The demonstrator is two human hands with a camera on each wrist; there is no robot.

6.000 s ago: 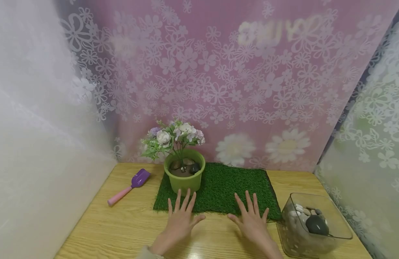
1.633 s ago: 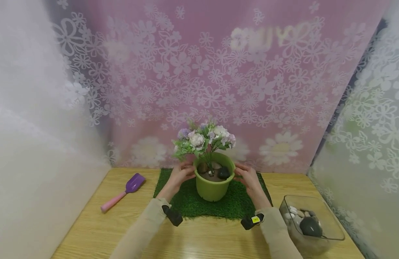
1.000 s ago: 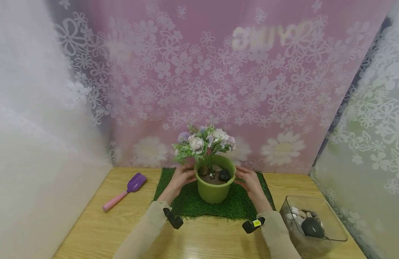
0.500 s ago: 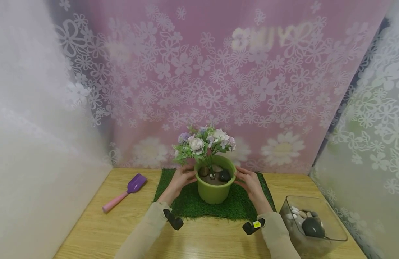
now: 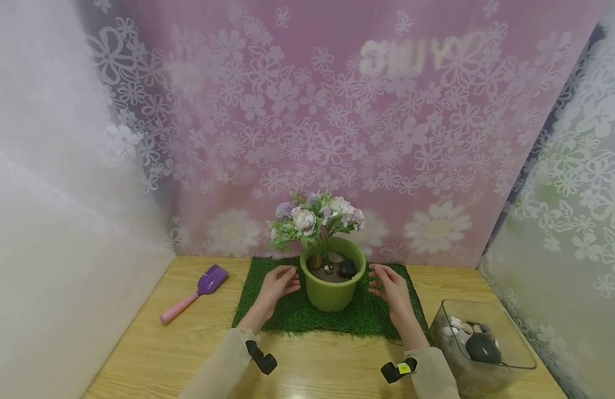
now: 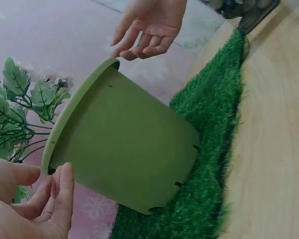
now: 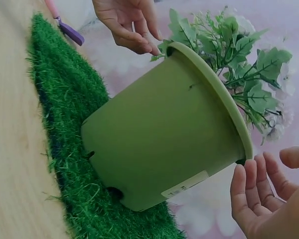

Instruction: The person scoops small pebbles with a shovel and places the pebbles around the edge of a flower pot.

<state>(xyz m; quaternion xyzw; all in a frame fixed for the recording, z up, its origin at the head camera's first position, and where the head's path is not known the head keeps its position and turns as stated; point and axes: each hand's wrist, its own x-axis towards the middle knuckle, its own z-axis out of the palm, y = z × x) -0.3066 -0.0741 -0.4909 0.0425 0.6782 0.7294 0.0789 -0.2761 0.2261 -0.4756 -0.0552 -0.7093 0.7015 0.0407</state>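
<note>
A green flowerpot (image 5: 329, 293) stands upright near the middle of the artificial grass mat (image 5: 282, 316). White and purple flowers (image 5: 312, 217) rise from it, and a black stone (image 5: 346, 269) and brown ones lie on its soil. To the pot's left is my left hand (image 5: 278, 285), fingers loosely bent, with a small gap to the rim. My right hand (image 5: 391, 287) mirrors it on the other side, holding nothing. Both wrist views show fingertips close by the rim of the pot (image 6: 124, 139), and a paper label sits on its side (image 7: 185, 184).
A purple scoop with a pink handle (image 5: 180, 307) lies on the wooden table (image 5: 148, 343) at the left. At the right stands a clear bin (image 5: 517, 354) with pebbles and a large black stone (image 5: 483, 348). A pink floral curtain (image 5: 287, 138) hangs behind.
Between the oldest frame and 1.6 s ago the pot shifted right to the mat's middle, with both hands at its rim. Since half a second ago both hands have moved outward, off the pot.
</note>
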